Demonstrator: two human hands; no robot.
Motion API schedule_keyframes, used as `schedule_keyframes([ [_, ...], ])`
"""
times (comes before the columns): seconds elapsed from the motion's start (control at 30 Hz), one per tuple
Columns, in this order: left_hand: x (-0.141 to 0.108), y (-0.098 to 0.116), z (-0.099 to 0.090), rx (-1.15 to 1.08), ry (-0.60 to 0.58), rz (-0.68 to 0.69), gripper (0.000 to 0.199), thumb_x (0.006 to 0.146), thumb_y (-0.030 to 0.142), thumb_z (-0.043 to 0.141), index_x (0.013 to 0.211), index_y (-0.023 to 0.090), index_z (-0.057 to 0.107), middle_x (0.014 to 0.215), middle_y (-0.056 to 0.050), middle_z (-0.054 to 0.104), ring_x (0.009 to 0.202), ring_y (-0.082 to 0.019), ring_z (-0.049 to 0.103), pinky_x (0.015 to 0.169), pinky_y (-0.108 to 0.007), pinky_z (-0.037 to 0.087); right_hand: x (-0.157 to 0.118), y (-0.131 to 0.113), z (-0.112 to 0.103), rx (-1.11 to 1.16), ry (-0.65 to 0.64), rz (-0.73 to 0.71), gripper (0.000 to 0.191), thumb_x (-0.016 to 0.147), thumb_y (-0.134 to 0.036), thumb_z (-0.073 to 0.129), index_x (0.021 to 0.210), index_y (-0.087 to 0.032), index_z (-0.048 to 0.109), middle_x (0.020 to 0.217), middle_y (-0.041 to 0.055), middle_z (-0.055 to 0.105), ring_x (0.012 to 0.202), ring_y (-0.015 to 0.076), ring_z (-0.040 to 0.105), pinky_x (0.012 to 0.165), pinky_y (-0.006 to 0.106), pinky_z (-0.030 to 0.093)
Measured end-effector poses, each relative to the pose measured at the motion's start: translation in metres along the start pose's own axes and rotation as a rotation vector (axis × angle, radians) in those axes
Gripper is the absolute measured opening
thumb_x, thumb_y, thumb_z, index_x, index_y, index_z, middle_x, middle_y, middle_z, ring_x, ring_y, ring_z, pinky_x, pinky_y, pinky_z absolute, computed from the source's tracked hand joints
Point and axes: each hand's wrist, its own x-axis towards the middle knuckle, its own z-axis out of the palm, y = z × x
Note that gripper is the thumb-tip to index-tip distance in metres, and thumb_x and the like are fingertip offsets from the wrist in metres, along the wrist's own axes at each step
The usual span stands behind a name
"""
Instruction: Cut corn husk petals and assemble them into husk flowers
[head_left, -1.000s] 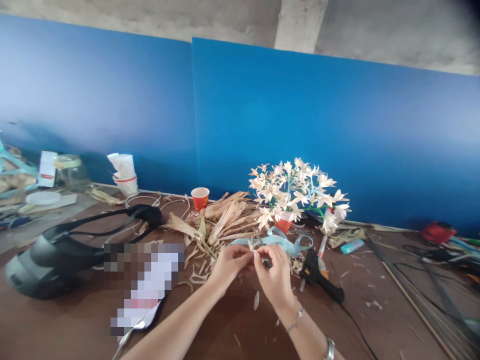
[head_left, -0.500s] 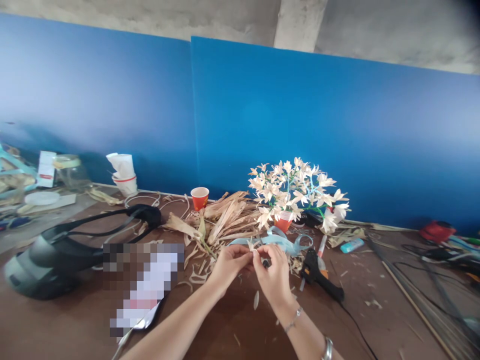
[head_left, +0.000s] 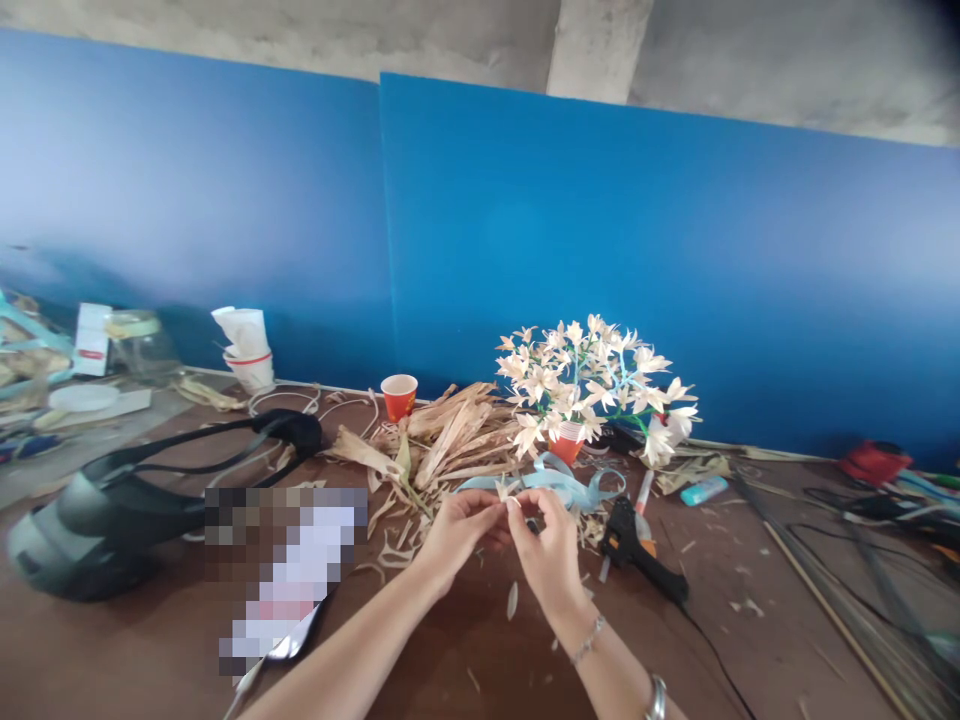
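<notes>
My left hand (head_left: 463, 530) and my right hand (head_left: 546, 540) meet over the middle of the table, fingertips pinched together. Between them is a small pale flower (head_left: 505, 491) of corn husk, its petals pointing up. Both hands grip its base; the fingers hide the lower part. Just beyond them lies a light blue ribbon (head_left: 577, 485). Behind that, a bunch of cream husk flowers (head_left: 574, 385) on green and blue stems stands in a red paper cup (head_left: 564, 447). A heap of dried corn husks (head_left: 457, 435) spreads behind my left hand.
A black glue gun (head_left: 637, 555) with its cord lies right of my right hand. On the left are a dark headset (head_left: 90, 535) and a blurred-out phone (head_left: 300, 580). Another red paper cup (head_left: 399, 397) stands near the blue partition (head_left: 600, 220). Thin sticks (head_left: 832, 620) lie at the right.
Both hands stay in nearly the same place. The fingers of my right hand have shifted slightly around the small flower.
</notes>
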Motion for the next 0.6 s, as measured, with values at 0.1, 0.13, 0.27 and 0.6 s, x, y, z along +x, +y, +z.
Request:
schedule_keyframes([
  [0.1, -0.0006, -0.0012, 0.0001, -0.031, -0.014, 0.002, 0.03, 0.063, 0.039, 0.072, 0.07, 0.012, 0.061, 0.058, -0.001, 0.066, 0.051, -0.01, 0.06, 0.05, -0.019, 0.045, -0.0008, -0.0007, 0.0008, 0.026, 0.01, 0.032, 0.013, 0.082, -0.028, 0.052, 0.073, -0.018, 0.054, 0.071, 0.0037, 0.06, 0.068, 0.0177, 0.056, 0.065, 0.03, 0.045],
  [0.13, -0.0007, -0.0016, 0.0, -0.04, -0.02, 0.004, 0.029, 0.064, 0.039, 0.072, 0.07, 0.012, 0.061, 0.058, -0.001, 0.067, 0.051, -0.01, 0.06, 0.051, -0.018, 0.045, -0.0011, -0.001, 0.0012, 0.033, 0.015, 0.044, 0.014, 0.081, -0.028, 0.052, 0.072, -0.018, 0.054, 0.071, 0.0036, 0.06, 0.067, 0.0176, 0.056, 0.065, 0.029, 0.045],
  [0.27, -0.0007, -0.0023, -0.0005, -0.059, -0.03, 0.008, 0.028, 0.065, 0.038, 0.072, 0.069, 0.012, 0.061, 0.059, -0.001, 0.066, 0.052, -0.009, 0.06, 0.052, -0.018, 0.045, -0.0018, -0.0009, 0.0031, 0.054, 0.023, 0.09, 0.014, 0.081, -0.029, 0.053, 0.072, -0.018, 0.054, 0.069, 0.0036, 0.061, 0.065, 0.017, 0.056, 0.062, 0.028, 0.045],
  [0.6, -0.0011, 0.0014, 0.0021, 0.041, 0.014, 0.019, 0.033, 0.058, 0.042, 0.073, 0.066, 0.013, 0.06, 0.054, 0.001, 0.064, 0.048, -0.011, 0.059, 0.05, -0.02, 0.045, 0.0002, 0.0011, -0.0007, -0.021, 0.017, -0.068, 0.01, 0.08, -0.023, 0.052, 0.071, -0.019, 0.054, 0.07, 0.0035, 0.059, 0.068, 0.0183, 0.055, 0.066, 0.031, 0.045],
])
